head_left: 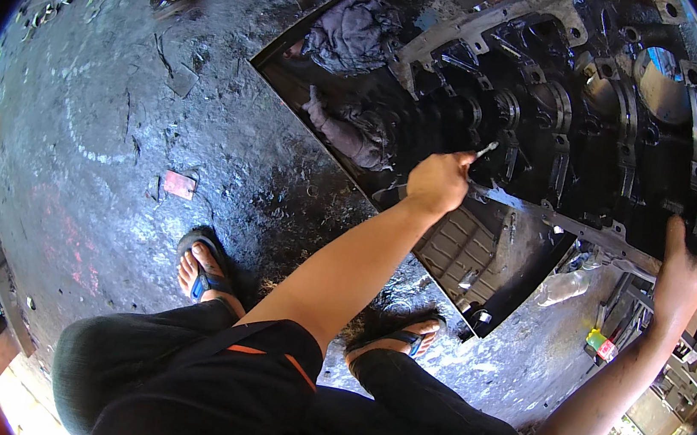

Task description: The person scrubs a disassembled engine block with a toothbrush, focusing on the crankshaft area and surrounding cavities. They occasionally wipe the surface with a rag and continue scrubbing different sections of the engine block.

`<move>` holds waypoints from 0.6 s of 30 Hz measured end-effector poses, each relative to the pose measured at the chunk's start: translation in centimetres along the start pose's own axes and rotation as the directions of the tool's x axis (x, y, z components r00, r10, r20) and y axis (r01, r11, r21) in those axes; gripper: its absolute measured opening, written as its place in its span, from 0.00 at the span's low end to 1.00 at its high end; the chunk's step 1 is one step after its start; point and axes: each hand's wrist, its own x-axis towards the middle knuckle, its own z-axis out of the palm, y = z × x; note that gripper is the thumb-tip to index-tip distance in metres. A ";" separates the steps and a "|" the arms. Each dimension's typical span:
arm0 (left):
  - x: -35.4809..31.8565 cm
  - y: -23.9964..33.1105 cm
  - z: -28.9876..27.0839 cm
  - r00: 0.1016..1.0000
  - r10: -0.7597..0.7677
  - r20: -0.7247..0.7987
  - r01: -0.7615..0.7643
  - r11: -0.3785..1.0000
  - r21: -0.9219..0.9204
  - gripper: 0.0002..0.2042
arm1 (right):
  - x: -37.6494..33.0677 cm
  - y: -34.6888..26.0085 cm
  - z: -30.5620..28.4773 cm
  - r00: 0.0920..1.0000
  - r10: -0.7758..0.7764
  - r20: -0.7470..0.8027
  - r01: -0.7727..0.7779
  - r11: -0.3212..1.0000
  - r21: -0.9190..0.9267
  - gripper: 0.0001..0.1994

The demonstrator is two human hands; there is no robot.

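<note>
1. Left hand (438, 182) grips a slim tool (487, 151) over the near-left edge of the engine block (560, 151).
2. Right hand (687, 260), well apart, rests spread on the block's right end.
3. Metal tray's rim (315, 135) borders floor (112, 105) stretching widely leftward.

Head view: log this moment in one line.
left hand: grips slim metal tool over engine block; right hand: open at block's right end; grey rag: in tray

Glossy, apparently metal engine block (562, 122) and matt cloth rag (352, 36).
</note>
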 end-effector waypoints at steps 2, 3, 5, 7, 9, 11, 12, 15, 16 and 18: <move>-0.1 0.6 0.2 0.988 -0.069 0.140 0.087 0.988 -0.126 0.14 | 0.2 0.1 0.0 0.999 -0.039 -0.001 0.039 0.999 -0.006 0.34; 0.1 0.4 0.0 0.986 -0.096 0.138 0.110 0.989 -0.099 0.14 | 0.2 0.0 0.0 0.998 -0.057 0.000 0.057 0.998 -0.010 0.34; 0.6 -0.1 -0.6 0.977 -0.095 0.191 0.107 0.993 -0.052 0.14 | 0.1 0.0 -0.1 0.996 -0.092 -0.009 0.091 0.993 -0.072 0.33; 1.9 -1.1 -1.7 0.994 0.012 0.107 -0.021 0.996 0.085 0.12 | -0.2 0.1 -0.2 0.994 -0.106 -0.023 0.102 0.986 -0.130 0.33; 3.8 -1.5 -2.8 0.983 0.181 0.043 -0.186 0.965 0.187 0.12 | -0.4 0.5 0.0 0.990 -0.122 -0.066 0.107 0.976 -0.192 0.33; 5.1 -1.3 -4.2 0.982 0.187 0.013 -0.185 0.956 0.229 0.13 | -0.4 1.3 0.3 0.990 -0.127 -0.068 0.117 0.984 -0.137 0.33; 5.5 -1.0 -5.0 0.983 0.182 -0.018 -0.175 0.966 0.193 0.13 | -0.4 1.7 0.5 0.990 -0.111 -0.085 0.095 0.981 -0.171 0.32; 4.0 -1.1 -8.1 0.986 0.015 0.166 -0.068 0.945 0.321 0.14 | -0.5 2.9 0.8 0.995 0.024 -0.101 -0.055 0.947 -0.315 0.29; 3.3 -1.6 -9.1 0.981 -0.018 0.191 -0.057 0.924 0.379 0.15 | -0.6 3.1 0.9 0.992 0.095 -0.088 -0.120 0.932 -0.341 0.29; 1.7 -2.8 -10.4 0.999 0.031 0.027 -0.040 0.903 0.429 0.14 | -1.1 3.3 0.8 0.979 0.198 -0.041 -0.201 0.931 -0.306 0.28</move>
